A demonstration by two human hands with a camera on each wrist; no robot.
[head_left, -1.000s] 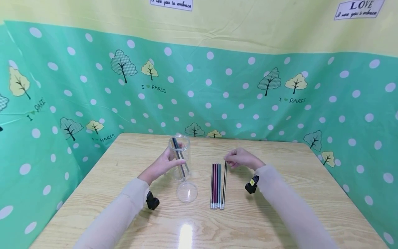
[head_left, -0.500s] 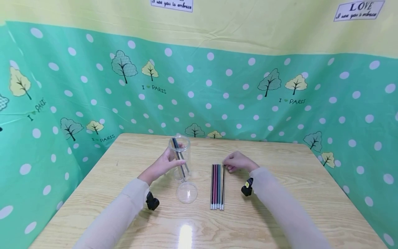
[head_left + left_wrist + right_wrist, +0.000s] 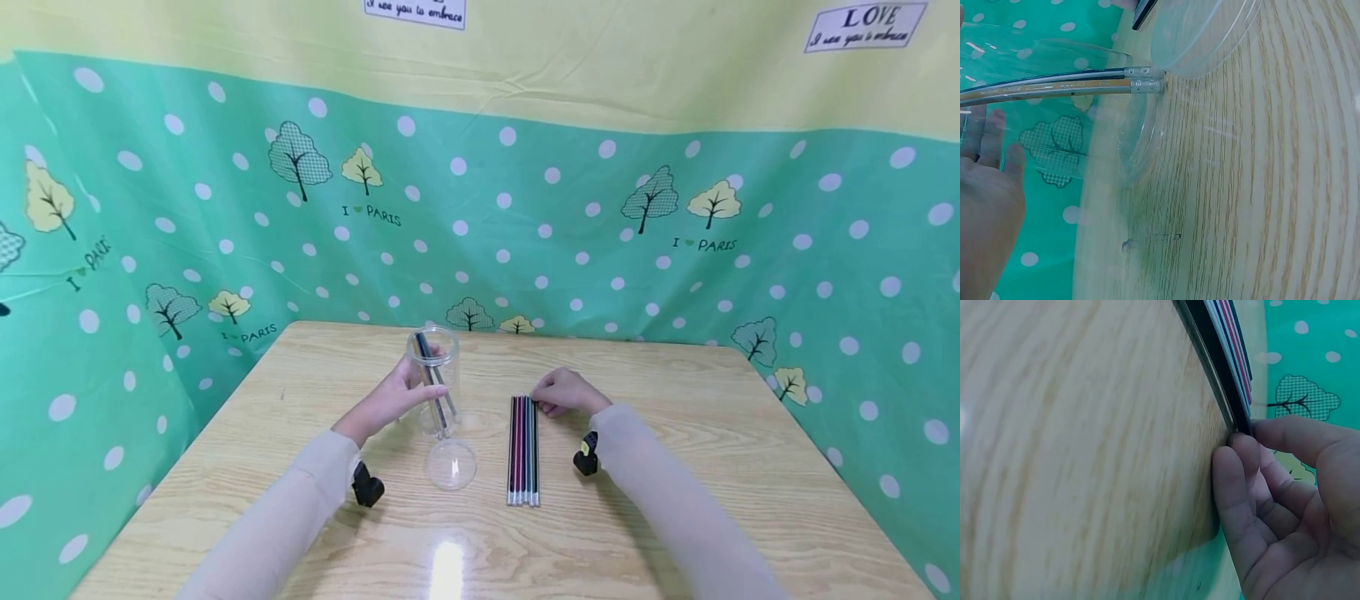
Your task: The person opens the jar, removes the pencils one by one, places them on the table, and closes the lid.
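My left hand (image 3: 390, 402) holds a clear plastic jar (image 3: 452, 385) upright on the table, fingers around its far side and thumb across the front. A few pencils (image 3: 432, 379) lean inside the jar; in the left wrist view, the silver ends of these pencils (image 3: 1146, 86) rest at its bottom. Right of the jar lies a tight row of dark, red and blue pencils (image 3: 521, 450), silver ends toward me. At the row's right edge, my right hand (image 3: 564, 392) pinches the far tip of a black pencil (image 3: 1225, 375), which lies against the others.
A round clear lid (image 3: 451, 464) lies on the wooden table (image 3: 645, 517) just in front of the jar. Behind and at both sides hangs a green and yellow curtain (image 3: 540, 208) with dots and trees. A black camera (image 3: 586, 455) sits on the right wrist.
My right hand has moved left and slightly toward me, bringing the black pencil from a small gap up against the row. The left hand and jar have stayed in place.
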